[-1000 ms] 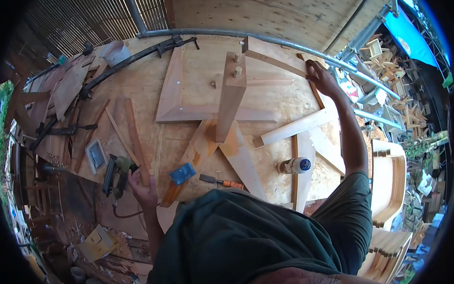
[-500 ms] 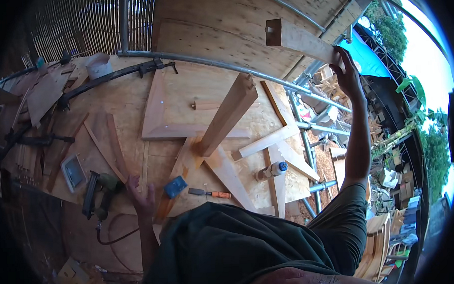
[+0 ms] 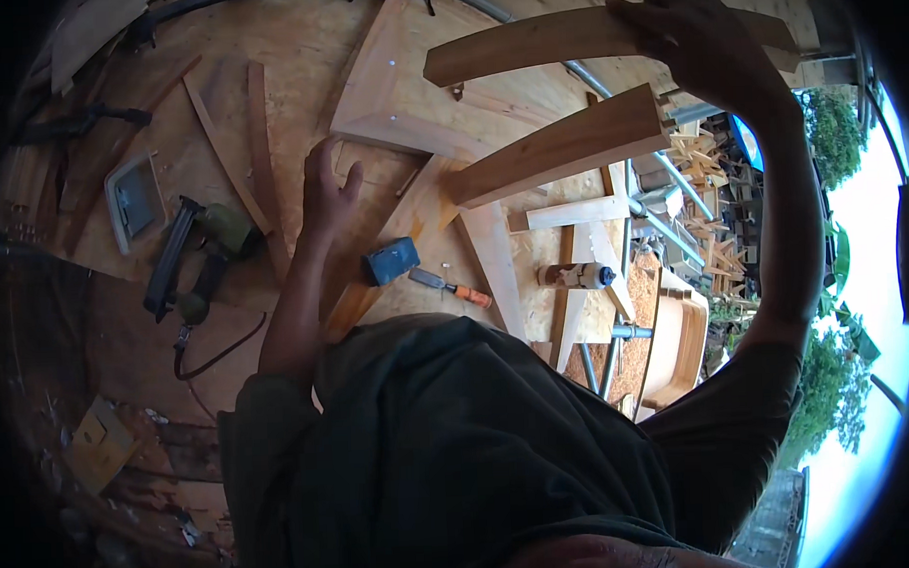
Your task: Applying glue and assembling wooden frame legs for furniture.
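High on the right, my right hand (image 3: 688,40) is closed around a long wooden beam (image 3: 536,43), which lies crosswise in the air. Below it a thick wooden post (image 3: 555,145) rises from the joint of a flat wooden frame, leaning to the right in view. My left hand (image 3: 328,193) holds nothing, thumb and fingers apart, above the bench beside an angled wooden frame (image 3: 378,111). Nearest to that hand's forearm are a blue block (image 3: 391,260) and a chisel (image 3: 455,287) with an orange handle.
A nail gun (image 3: 205,243) with a hose lies at the left, near a grey tray (image 3: 134,203) and thin wood strips (image 3: 261,141). A bottle (image 3: 574,276) with a blue cap lies by white-edged boards on the right. Metal pipes (image 3: 676,181) edge the bench.
My right hand has swung the beam inward to the left, turning it crosswise over the post. The left hand has moved up and forward from beside the nail gun. The view has shifted.
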Demonstrator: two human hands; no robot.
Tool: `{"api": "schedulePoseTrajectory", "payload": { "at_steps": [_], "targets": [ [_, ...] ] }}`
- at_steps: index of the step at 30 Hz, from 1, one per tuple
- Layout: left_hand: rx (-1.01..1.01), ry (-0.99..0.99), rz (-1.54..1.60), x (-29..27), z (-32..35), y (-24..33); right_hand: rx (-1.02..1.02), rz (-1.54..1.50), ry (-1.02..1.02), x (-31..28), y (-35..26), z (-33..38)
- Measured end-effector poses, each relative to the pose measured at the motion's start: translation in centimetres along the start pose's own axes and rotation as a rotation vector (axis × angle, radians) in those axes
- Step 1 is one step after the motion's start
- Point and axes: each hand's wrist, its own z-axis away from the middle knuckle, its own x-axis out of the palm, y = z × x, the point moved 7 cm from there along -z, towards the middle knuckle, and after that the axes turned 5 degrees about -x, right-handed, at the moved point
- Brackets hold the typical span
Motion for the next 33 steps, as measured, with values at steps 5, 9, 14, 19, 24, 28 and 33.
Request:
{"api": "schedulePoseTrajectory", "payload": {
  "at_steps": [5,9,14,19,24,28,33],
  "targets": [
    [0.04,0.126,-0.11,4.2,-4.2,-3.3,-0.087,-0.031,-0.075,6.1,-5.8,-7.9],
    [-0.005,0.121,-0.154,5.8,-3.9,-5.2,-0.155,-0.073,-0.201,9.3,-6.4,-10.6],
    [-0.048,0.097,-0.141,5.3,-4.3,-4.5,-0.117,-0.148,-0.179,11.5,-6.1,-12.7],
    [-0.039,0.09,-0.113,5.1,-4.5,-4.6,-0.144,-0.17,-0.15,13.1,-6.6,-14.2],
    [-0.036,0.102,-0.123,5.2,-4.4,-4.8,-0.157,-0.127,-0.151,13.0,-6.5,-14.4],
    [-0.021,0.122,-0.118,4.9,-4.4,-4.5,-0.159,-0.135,-0.159,13.0,-6.7,-14.0],
    [-0.031,0.114,-0.124,5.0,-4.4,-4.5,-0.158,-0.127,-0.177,13.4,-6.8,-13.3]
  ]
}}
